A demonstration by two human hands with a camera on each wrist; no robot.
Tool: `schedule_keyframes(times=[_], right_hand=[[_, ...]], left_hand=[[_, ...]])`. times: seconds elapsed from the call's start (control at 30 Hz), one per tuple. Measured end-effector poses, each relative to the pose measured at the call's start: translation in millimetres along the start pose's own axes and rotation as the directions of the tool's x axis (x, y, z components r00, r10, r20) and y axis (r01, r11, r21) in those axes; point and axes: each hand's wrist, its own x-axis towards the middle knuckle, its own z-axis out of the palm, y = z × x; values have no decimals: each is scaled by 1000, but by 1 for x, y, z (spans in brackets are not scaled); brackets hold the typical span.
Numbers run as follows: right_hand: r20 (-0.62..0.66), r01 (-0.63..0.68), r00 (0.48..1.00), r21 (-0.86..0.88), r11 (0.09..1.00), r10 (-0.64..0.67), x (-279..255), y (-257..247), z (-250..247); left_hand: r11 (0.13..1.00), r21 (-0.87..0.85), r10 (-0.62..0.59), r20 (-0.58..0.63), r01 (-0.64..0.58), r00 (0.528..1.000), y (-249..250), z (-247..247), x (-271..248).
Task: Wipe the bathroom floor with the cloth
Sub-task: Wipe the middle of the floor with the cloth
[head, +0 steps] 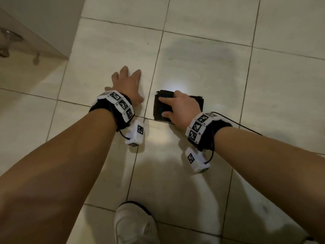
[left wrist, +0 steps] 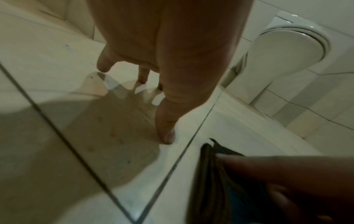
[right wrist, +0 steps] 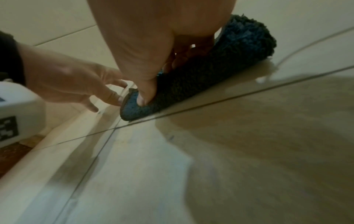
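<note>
Head view showed my right hand (head: 179, 107) pressed down on the cloth (head: 159, 110), a dark folded pad lying flat on the floor (head: 202, 67) just beside a grout line. The thumb and fingers were laid over the top of the fold, bearing it against the tile; in the right wrist view the thumb dug into the cloth's near end and the other fingers curled over its shaggy upper side. My left hand (head: 127, 85) was planted on the neighbouring tile, fingers spread, holding nothing, close to the cloth but apart from it. The left wrist view confirmed the splayed fingertips (left wrist: 103, 68) touching the tile.

Progress, as I judged it: wiping was under way. A dull, darker patch (head: 198, 53) on the tile beyond the cloth looked like a damp smear, which suggested that tile had been passed over at least partly. I could not tell how much of the rest had been treated; most tiles in view appeared alike, so the greater part probably remained.

Surface: pale glossy square tiles with dark grout, reflecting hands and a bright light spot. A small dark speck (left wrist: 67, 45) lay on the left tile.

Room: a white toilet (left wrist: 283, 51) stood beyond, against a tiled wall (left wrist: 316, 103). My pale shoe (head: 133, 224) was at the lower edge of the head view.
</note>
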Motion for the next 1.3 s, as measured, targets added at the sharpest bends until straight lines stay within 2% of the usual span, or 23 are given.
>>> schedule_keyframes(times=[0.23, 0.43, 0.7, 0.87, 1.1, 1.23, 1.3], right_hand=[[-35, 24, 999, 36, 999, -23, 36, -5, -10], [-116, -48, 992, 72, 996, 56, 80, 10, -37], [-141, -111, 981, 150, 982, 132, 122, 41, -75], [-206, -175, 951, 260, 950, 232, 110, 80, -93], [-297, -364, 840, 314, 877, 455, 49, 166, -102], [-275, -406, 813, 363, 839, 513, 41, 165, -91], [-260, -390, 835, 345, 854, 486, 37, 154, -84]], left_hand=[[999, -39, -20, 44, 22, 999, 4, -6, 7], [1000, -25, -9, 65, 11, 998, 8, -10, 13], [1000, 2, -12, 61, 12, 998, 9, -9, 17], [1000, 12, -12, 53, 11, 999, 9, -9, 16], [1000, -3, -17, 27, 17, 999, 12, -6, 17], [1000, 4, -28, 30, 28, 999, 13, -7, 19], [999, 25, -26, 29, 25, 999, 14, -8, 19]])
